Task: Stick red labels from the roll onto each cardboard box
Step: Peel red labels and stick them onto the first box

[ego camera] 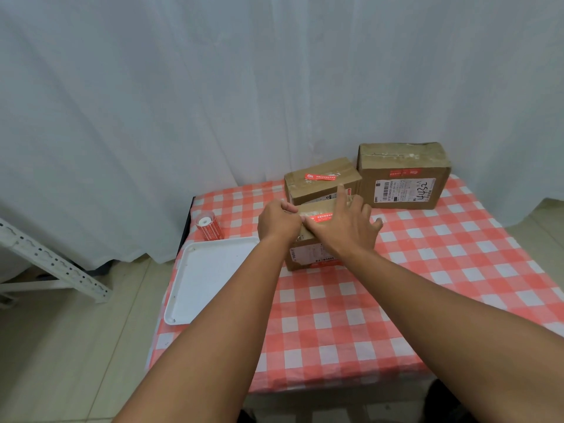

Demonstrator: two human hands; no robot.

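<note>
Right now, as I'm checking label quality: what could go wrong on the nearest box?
The right hand presses the red label over the small brown cardboard box's top edge, so it may crease. The left hand alone steadies the box, which might slide on the red-and-white checked tablecloth.

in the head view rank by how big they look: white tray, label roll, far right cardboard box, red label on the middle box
1. Flat white plastic tray, though it lies nearer the camera, so this is unsure.
2. Brown cardboard box at far right.
3. Red label roll.
4. Red label strip on the middle box.
</note>
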